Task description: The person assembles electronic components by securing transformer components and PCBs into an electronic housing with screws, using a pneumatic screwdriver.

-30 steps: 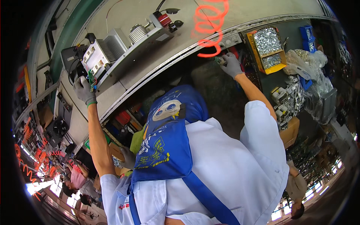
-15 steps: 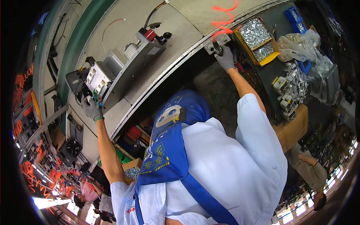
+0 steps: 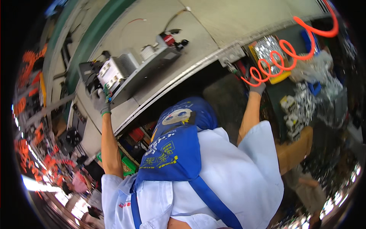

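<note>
My left hand [image 3: 100, 100], in a grey glove, is closed at the near left end of a metal assembly [image 3: 131, 74]. Its fingers pinch a small green circuit board [image 3: 108, 94] beside the white-faced module [image 3: 111, 72]. Far to the right, my gloved right hand [image 3: 259, 86] is partly covered by an orange coiled air hose [image 3: 273, 61]. It appears closed on a slim pneumatic screwdriver [image 3: 233, 69], whose metal tip points up and left below a grey bracket [image 3: 232, 55]. Motion blur hides the right fingers' exact grip.
The assembly rests on a pale workbench [image 3: 198, 45] with a metal front edge. At right are a yellow bin [image 3: 280, 77] of metal hardware, plastic bags [image 3: 320, 72] and piled metal parts [image 3: 299, 110]. A cardboard box [image 3: 295, 154] stands below them. A green bin [image 3: 129, 163] sits under the bench.
My right hand has drawn back from the bracket, to the right and nearer me, and the orange hose now stretches across the bin. My left hand stays at the circuit board; the view has shifted.
</note>
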